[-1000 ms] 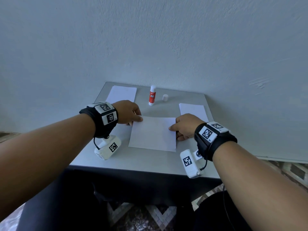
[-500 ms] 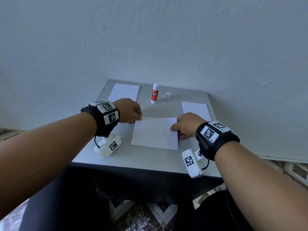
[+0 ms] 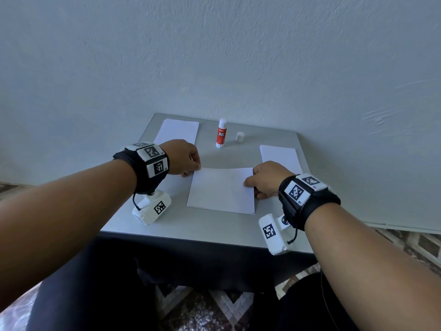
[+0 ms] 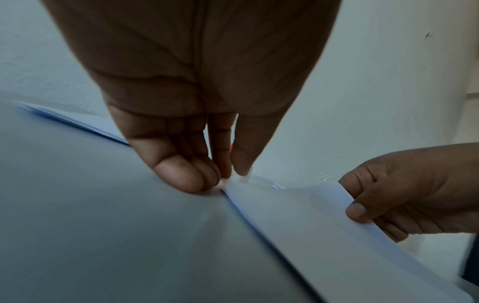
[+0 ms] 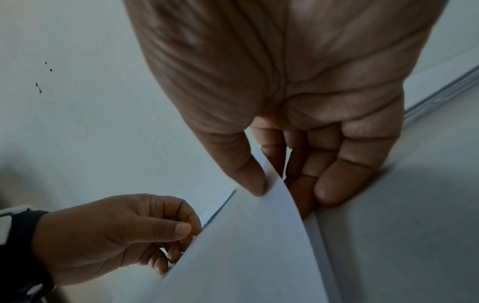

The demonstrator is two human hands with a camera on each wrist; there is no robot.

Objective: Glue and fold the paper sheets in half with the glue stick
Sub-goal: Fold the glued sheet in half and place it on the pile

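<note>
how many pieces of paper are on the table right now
3: one sheet pinched by both hands, one at the far left, one at the right. Those two may be stacks.

Far edge of paper sheet now lifted higher by both hands.

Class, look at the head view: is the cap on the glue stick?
No: the cap stands apart on the table, right of the open glue stick.

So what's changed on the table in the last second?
Little. The left hand has drawn its fingers in to pinch the middle sheet at its far left corner, and that far edge now curls upward. The right hand keeps its pinch; glue stick, cap and side sheets stayed put.
</note>
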